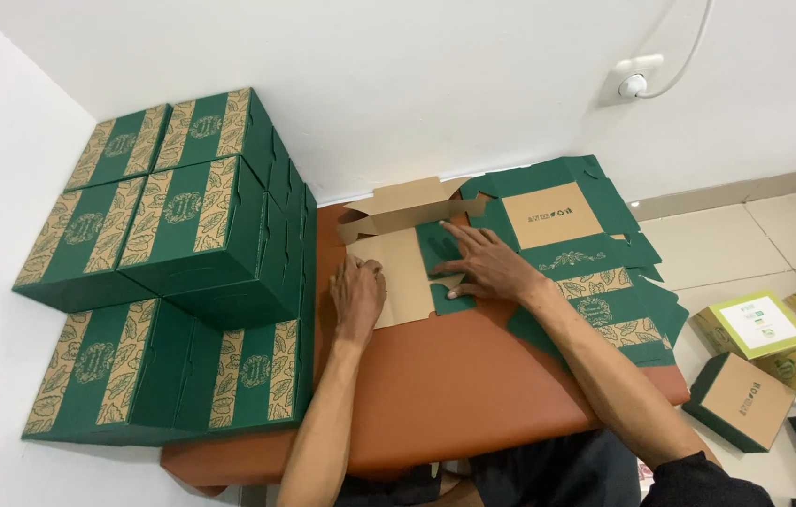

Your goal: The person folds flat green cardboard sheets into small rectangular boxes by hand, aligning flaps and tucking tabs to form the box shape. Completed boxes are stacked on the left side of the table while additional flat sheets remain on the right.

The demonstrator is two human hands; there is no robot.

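Note:
A part-folded cardboard box (404, 239), brown inside and green outside, lies on the brown low table (473, 394) near the wall. My left hand (357, 293) rests curled on its left edge, pressing the brown panel. My right hand (480, 261) lies flat with spread fingers on a green flap of the same box. A stack of flat unfolded green box blanks (595, 272) lies just right of my right hand, under my forearm.
Several finished green boxes with leaf-patterned tan bands (182, 272) are stacked at the left against the wall. Small green and yellow boxes (764, 347) sit on the tiled floor at right. A wall socket with a white cable (637, 83) is above.

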